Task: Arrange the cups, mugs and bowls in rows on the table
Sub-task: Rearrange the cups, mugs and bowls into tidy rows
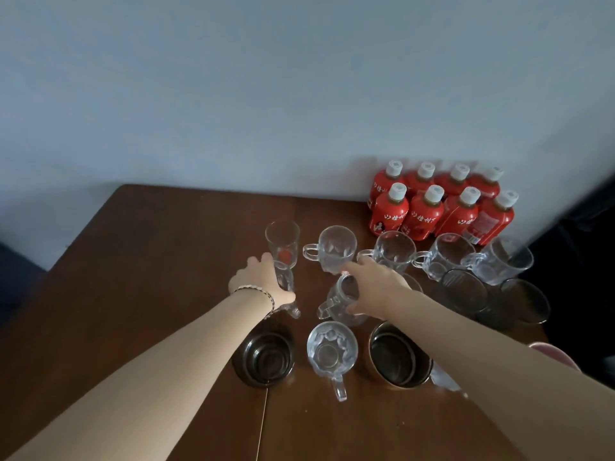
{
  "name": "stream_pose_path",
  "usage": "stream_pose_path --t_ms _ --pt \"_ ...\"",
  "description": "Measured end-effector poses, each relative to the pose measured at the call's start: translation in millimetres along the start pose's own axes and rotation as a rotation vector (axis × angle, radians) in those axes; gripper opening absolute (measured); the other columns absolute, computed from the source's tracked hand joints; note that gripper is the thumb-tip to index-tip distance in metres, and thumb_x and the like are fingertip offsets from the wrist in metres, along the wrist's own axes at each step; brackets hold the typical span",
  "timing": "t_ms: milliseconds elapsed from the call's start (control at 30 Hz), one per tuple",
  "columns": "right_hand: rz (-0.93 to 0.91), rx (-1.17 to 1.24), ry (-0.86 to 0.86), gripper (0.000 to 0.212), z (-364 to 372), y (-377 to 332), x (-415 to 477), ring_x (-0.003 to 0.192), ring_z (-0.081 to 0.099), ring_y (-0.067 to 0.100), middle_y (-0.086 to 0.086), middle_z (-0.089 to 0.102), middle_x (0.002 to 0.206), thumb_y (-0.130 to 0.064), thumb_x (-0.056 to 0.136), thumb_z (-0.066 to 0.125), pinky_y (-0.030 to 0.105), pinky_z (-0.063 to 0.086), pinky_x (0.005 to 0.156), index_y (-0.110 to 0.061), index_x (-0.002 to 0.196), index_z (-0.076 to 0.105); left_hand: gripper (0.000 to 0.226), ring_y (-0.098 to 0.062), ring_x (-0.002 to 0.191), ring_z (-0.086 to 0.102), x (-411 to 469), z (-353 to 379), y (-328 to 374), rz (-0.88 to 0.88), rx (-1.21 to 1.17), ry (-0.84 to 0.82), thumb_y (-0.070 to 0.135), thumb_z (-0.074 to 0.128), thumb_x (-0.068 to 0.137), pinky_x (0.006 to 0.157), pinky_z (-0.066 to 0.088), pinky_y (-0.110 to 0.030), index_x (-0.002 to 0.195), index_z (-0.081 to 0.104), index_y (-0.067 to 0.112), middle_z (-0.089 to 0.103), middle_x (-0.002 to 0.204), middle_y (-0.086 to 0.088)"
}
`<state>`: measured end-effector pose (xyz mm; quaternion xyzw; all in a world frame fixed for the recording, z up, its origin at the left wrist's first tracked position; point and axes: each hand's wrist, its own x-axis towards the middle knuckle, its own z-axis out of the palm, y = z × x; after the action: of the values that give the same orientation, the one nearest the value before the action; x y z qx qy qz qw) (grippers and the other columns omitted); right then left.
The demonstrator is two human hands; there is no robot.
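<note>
On the brown table (149, 261), my left hand (259, 277) grips a tall clear glass (287, 281) just in front of another tall glass (282, 242). My right hand (376, 287) holds a clear glass mug (339, 302) by its rim at the table's middle. A back row holds several glass mugs (334, 249), (394, 251), (449, 259), (502, 264). Nearer me stand a dark glass bowl (264, 359), a glass mug (331, 352) with its handle toward me, and a dark bowl (397, 357). Two more dark bowls (464, 291), (524, 302) sit at the right.
Several red bottles with white caps (442, 207) stand in two rows at the back right against the pale wall. A pink object (552, 354) shows at the right edge. A seam (263, 424) runs through the table's near part.
</note>
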<state>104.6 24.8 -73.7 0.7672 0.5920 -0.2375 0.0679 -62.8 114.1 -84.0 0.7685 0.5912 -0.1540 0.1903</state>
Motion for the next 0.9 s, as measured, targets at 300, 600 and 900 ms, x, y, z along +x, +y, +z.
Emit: stream_pose_path --t_ms 300,600,900 --pt "0.035 0.0 0.0 0.077 4.5 -2.7 1.4 0.125 0.046 0.028 0.008 0.041 0.134 -0.043 0.075 0.073 0.04 0.048 0.095 -0.022 0.14 0.036 0.092 -0.021 0.137 0.034 9.0 -9.5 -33.5 0.438 0.111 -0.152 0.003 0.074 0.072 0.104 0.046 -0.036 0.144 0.026 0.033 0.026 0.153 0.008" --pt "0.07 0.111 0.076 0.061 3.3 -11.0 6.5 0.111 0.056 0.022 0.001 0.054 0.12 -0.04 0.075 0.073 0.034 0.048 0.088 -0.021 0.128 0.049 0.088 -0.025 0.122 0.052 10.1 -0.2 -27.4 0.194 0.11 -0.034 0.053 0.074 0.069 0.097 0.05 -0.035 0.138 0.035 0.015 0.045 0.136 -0.004" --pt "0.108 0.169 0.12 0.071 9.9 -25.3 10.2 0.123 0.05 0.023 0.0 0.047 0.138 -0.044 0.077 0.071 0.037 0.049 0.094 -0.023 0.138 0.041 0.097 -0.023 0.129 0.049 32.5 -5.3 -36.7 0.429 0.175 -0.121 0.027 0.08 0.069 0.105 0.047 -0.035 0.148 0.024 0.022 0.032 0.148 0.001"
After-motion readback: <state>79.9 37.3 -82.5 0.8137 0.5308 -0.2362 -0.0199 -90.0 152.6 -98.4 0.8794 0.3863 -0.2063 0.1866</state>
